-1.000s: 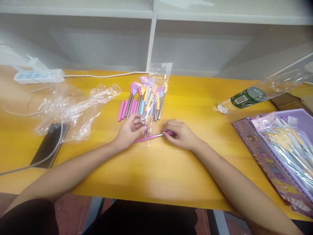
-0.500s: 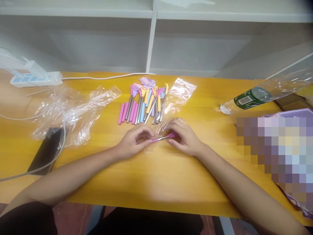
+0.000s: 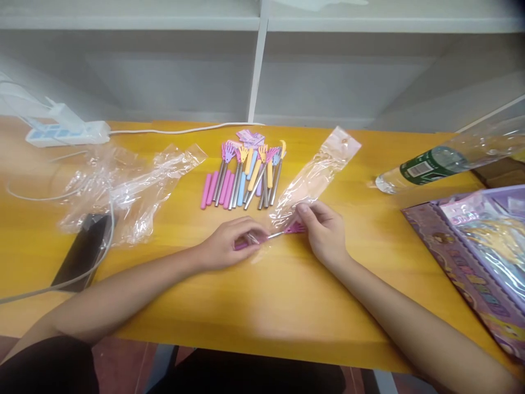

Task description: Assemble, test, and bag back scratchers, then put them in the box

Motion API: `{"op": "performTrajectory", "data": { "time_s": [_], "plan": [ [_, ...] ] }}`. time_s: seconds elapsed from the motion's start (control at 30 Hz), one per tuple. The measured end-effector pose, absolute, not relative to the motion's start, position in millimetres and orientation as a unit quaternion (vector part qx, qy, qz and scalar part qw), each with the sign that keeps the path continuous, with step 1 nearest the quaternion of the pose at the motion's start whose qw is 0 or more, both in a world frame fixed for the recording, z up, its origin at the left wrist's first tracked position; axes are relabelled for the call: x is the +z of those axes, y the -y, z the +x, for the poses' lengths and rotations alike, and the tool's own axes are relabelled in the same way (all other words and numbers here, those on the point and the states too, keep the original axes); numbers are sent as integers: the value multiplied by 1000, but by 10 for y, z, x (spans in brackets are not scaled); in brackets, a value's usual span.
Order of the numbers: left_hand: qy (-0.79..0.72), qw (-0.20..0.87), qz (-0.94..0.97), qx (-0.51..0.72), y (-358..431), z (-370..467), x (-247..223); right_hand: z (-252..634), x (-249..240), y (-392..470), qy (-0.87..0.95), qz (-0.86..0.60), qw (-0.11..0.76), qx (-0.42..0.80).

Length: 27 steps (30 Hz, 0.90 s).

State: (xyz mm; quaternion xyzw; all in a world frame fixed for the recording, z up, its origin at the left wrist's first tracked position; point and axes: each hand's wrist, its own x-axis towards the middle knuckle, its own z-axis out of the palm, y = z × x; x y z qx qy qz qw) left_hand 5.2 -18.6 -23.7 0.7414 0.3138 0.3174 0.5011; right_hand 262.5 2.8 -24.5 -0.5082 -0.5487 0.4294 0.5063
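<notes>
My left hand (image 3: 233, 242) is closed round the pink handle of a small back scratcher (image 3: 276, 235), whose metal rod points right. My right hand (image 3: 326, 230) pinches something near the scratcher's pink hand-shaped head; its fingertips also touch a clear plastic bag (image 3: 305, 183) that stretches away up and right. Whether they grip the bag, the head or both is hard to tell. Behind my hands lie several metal-rod scratchers (image 3: 235, 178) with pink, yellow and blue heads, and loose pink handles (image 3: 209, 189) at their left. Small printed cards (image 3: 250, 138) rest behind them.
Crumpled clear plastic (image 3: 139, 189) and a dark phone (image 3: 84, 249) lie at the left, with a white power strip (image 3: 68, 133) and cables behind. At the right are a lying bottle (image 3: 430, 164) and a printed box (image 3: 459, 262).
My right hand has turned and moved slightly right, its thumb now on top. The clear bag now extends farther up and right. The scratcher's handle shows more inside my left hand.
</notes>
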Motion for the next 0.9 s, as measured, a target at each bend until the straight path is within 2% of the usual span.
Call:
{"op": "performTrajectory", "data": {
  "time_s": [0.17, 0.3, 0.37, 0.47, 0.6, 0.77, 0.9],
  "plan": [
    [-327, 494, 721, 359, 162, 61, -238, 2652, -308, -106, 568, -500, 481, 442],
    [-322, 479, 735, 355, 148, 54, -213, 2679, -361, -80, 641, -463, 426, 440],
    [-320, 483, 728, 367, 151, 45, -229, 2705, -354, -70, 727, -440, 391, 353],
    [-335, 480, 689, 428, 143, 27, -287, 2753, -305, -70, 853, -390, 307, 162],
    [-372, 456, 621, 518, 94, 17, -344, 2810, -275, -76, 922, -314, 215, 76],
    [-389, 468, 595, 525, 62, 27, -357, 2909, -336, -147, 936, -284, 206, -9],
    [-390, 512, 567, 513, 64, 29, -368, 2977, -350, -221, 924, -271, 262, -60]
  ]
}}
